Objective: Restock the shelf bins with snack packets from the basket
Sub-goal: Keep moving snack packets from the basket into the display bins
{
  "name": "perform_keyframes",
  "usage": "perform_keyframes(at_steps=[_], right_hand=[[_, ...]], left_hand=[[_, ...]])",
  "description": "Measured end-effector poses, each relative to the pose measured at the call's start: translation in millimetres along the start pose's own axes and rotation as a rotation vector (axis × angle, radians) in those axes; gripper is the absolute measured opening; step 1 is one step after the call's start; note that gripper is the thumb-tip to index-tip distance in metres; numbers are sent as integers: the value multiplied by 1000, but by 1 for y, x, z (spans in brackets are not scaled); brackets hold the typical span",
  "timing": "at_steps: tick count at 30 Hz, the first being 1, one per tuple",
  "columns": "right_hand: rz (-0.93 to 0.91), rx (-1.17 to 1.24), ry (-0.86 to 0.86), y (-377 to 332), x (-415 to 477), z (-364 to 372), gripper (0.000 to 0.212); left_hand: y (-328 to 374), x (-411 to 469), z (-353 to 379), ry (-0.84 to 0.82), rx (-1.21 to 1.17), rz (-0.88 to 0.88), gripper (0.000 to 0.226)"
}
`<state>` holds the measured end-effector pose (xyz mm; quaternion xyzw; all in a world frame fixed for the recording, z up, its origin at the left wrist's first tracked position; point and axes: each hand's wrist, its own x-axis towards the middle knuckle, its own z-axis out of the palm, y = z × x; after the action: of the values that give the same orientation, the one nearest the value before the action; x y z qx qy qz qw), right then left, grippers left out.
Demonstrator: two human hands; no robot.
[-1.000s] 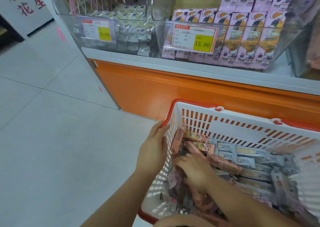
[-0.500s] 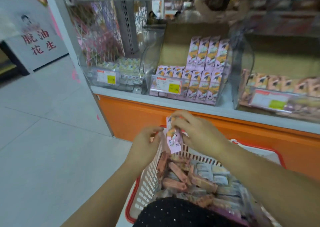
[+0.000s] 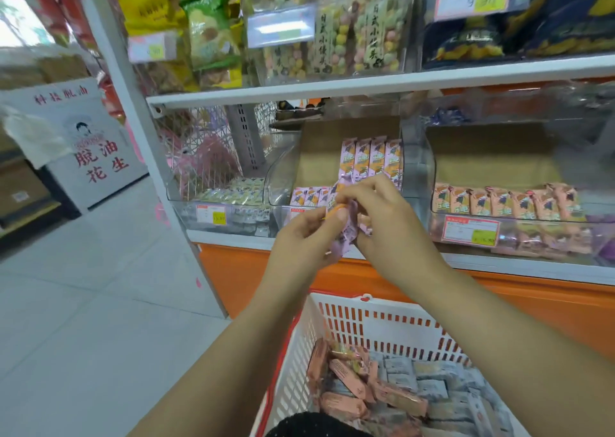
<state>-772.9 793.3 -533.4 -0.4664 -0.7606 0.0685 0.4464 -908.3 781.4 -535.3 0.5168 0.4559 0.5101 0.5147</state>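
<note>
1. The view has lifted from the basket to the shelf point(image 3: 332, 87), so the lower row of clear bins now shows in full.
2. The basket point(image 3: 382, 328) stands below the hands, against the orange base. It is still well filled with salmon and grey packets point(image 3: 349, 380), so I judge the restocking far from done.
3. The middle bin point(image 3: 283, 177) holds purple packets point(image 3: 369, 157), upright at the back with a lower row in front. They look to match what is being carried, which makes this the likely target.
4. A second ago the right hand point(image 3: 386, 220) was digging in the basket and the left hand point(image 3: 299, 240) was at its rim. Both are now raised, just in front of the middle bin.
5. The held packets point(image 3: 347, 235), a small purple bunch, sit between the two hands and are not yet in the bin.
6. The fingers point(image 3: 362, 192) of both hands are curled and pinching that bunch. How many packets it holds I cannot tell.
</note>
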Motion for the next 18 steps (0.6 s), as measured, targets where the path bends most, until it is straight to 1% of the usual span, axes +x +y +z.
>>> perform_keyframes(at_steps=[3,5,8,9,12,14,18], right_hand=[[61,49,-22,12,4,-6,46],[163,31,-64,27,6,-12,51],[297,-181,-116,58,7,-16,57],[316,-233,-140,66,7,-15,57],[340,-280,-203,76,6,-11,56],[351,-282,-202,77,8,-10,56],[345,-282,-176,80,11,-7,55]], left_hand=[[1,18,1,-27,27,-40,32],[0,39,-1,36,118,-38,42],[3,75,3,141,261,2,62],[3,88,5,173,294,15,64],[2,126,12,281,447,65,53],[-1,151,16,334,531,59,51],[-9,190,26,371,671,45,50]])
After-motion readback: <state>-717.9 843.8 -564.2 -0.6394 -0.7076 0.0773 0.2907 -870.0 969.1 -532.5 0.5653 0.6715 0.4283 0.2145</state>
